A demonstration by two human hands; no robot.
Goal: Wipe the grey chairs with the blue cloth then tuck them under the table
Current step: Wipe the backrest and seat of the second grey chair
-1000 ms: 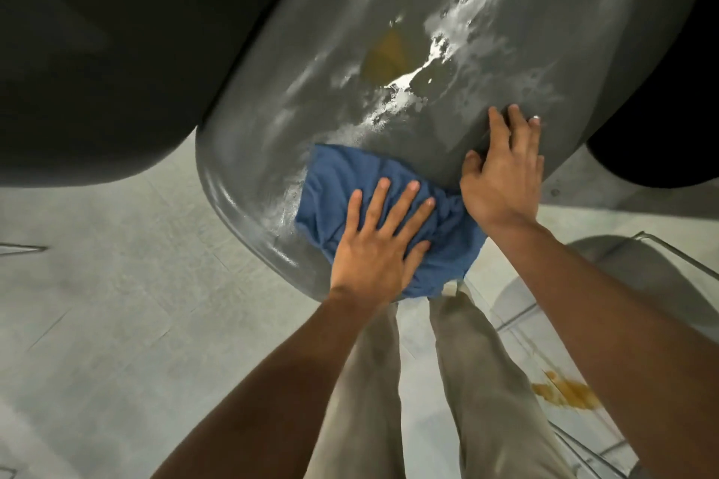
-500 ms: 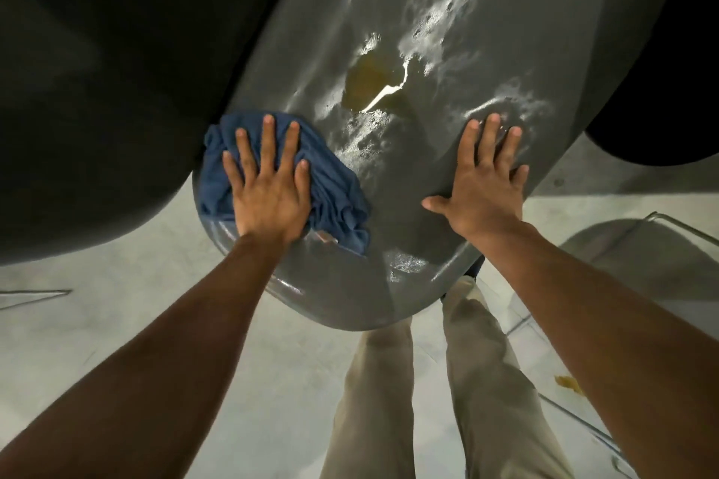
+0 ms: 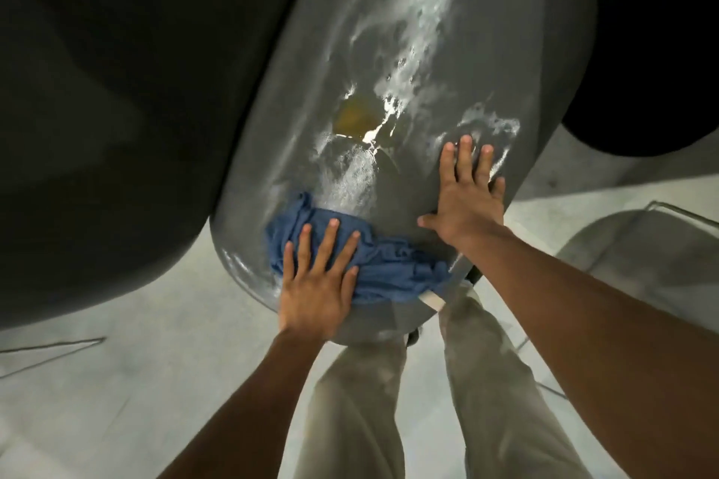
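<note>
I am tracking the blue cloth (image 3: 362, 264), which has travelled from the left edge of the grey chair (image 3: 447, 51) seat back toward the near rim since half a second ago; it is now lying bunched along that rim, just in front of my legs. I am reading this as another sideways wiping pass, so the near strip is being covered while the yellowish stain (image 3: 352, 117) and the wet streaks farther up the seat are remaining untouched; wiping is not finished and tucking has not begun. My left hand (image 3: 317, 284) is pressing flat on the cloth, fingers straight and spread, not curling round it. My right hand (image 3: 467, 191) is resting flat on the bare seat near the right edge, fingers extended and holding nothing, apparently bracing the chair.
</note>
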